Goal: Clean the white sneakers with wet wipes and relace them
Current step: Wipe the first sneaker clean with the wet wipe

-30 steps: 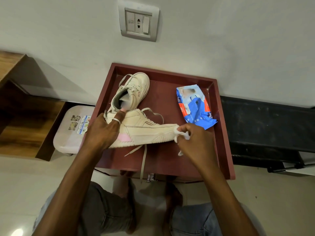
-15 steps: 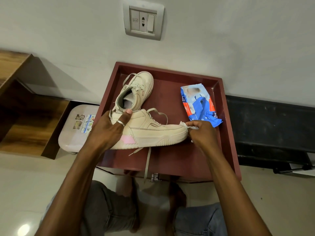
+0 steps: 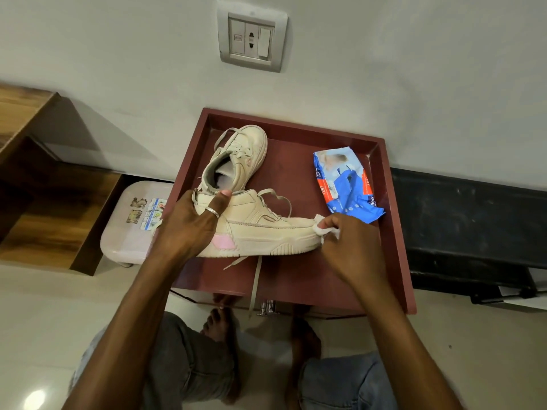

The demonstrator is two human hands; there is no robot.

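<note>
Gripping the heel of the near sneaker (image 3: 266, 232), the left hand (image 3: 189, 229) had a ringed digit hooked over the collar and kept the shoe standing on its sole on the tray (image 3: 393, 232). The right hand (image 3: 349, 247) pinched a crumpled wipe (image 3: 325, 230) in curled fingers against the toe, at the far end of the shoe from the left hand. The other sneaker (image 3: 239, 161) lay just beyond the left hand, the pack (image 3: 346, 184) just beyond the right knuckles, and a loose lace (image 3: 256, 279) hung down between the two forearms.
</note>
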